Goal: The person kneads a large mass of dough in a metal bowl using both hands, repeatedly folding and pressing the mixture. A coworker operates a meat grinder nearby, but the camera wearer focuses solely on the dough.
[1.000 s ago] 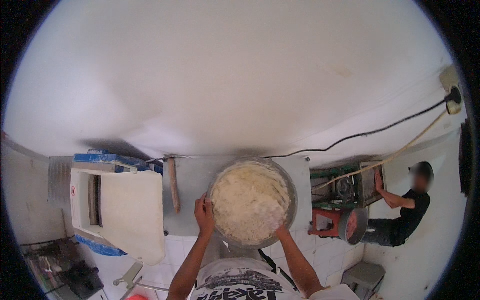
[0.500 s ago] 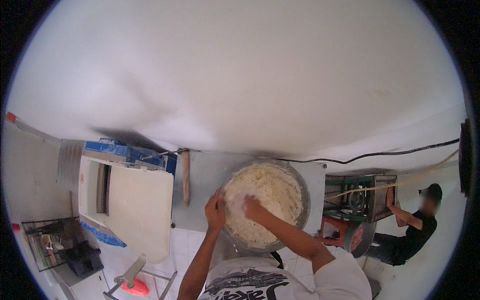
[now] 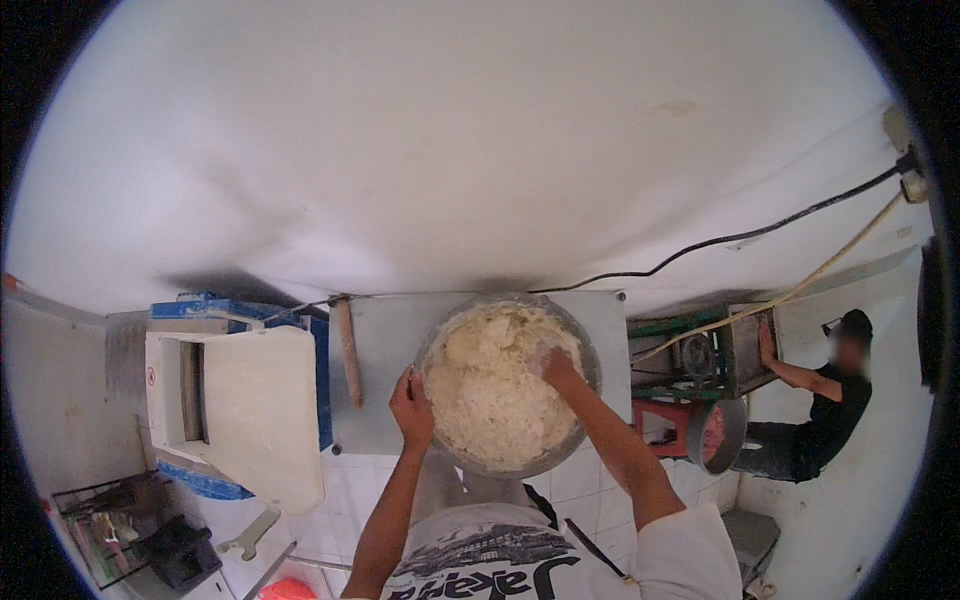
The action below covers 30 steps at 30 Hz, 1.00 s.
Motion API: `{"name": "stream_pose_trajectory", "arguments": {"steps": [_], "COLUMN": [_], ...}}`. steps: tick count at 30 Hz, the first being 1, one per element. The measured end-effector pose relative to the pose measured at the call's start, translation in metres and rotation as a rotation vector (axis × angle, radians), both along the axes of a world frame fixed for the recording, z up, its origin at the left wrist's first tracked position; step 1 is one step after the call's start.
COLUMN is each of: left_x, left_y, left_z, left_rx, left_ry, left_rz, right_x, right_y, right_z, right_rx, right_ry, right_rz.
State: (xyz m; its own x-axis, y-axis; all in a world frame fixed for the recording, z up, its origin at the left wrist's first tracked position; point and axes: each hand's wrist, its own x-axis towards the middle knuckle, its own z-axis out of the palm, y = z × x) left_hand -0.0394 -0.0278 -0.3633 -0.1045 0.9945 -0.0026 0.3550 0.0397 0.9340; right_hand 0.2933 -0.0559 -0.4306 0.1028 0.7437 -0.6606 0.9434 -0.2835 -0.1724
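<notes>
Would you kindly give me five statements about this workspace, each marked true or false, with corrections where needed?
1. The left hand is at the left side of the large round bowl. True.
2. A wooden rod lies to the right of the bowl. False: it lies to the left.
3. The right hand is in the pale, floury dough. True.
4. The machine on the left is entirely red. False: it is white and blue.
5. The co-worker on the right wears a black top. True.
</notes>
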Motion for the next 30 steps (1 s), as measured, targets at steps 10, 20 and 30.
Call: {"name": "stream_pose_trajectory", "arguments": {"steps": [10, 20, 30], "left_x": [0.002, 0.001, 0.006], "left_y": [0.002, 0.001, 0.008], "left_z": [-0.006, -0.001, 0.005], "left_rx": [0.021, 0.007, 0.084], "left_ry": [-0.108, 0.046, 0.122], "left_rz": [-0.038, -0.139, -0.107], "right_x": [-0.089, -0.101, -0.079], "right_y": [-0.125, -0.048, 0.083], "right_z": [0.081, 0.033, -0.075], "right_rx": [0.12, -0.001, 0.186], "right_ry": [0.023, 0.193, -0.021], "right_rz": [0.242, 0.851, 0.771]}}
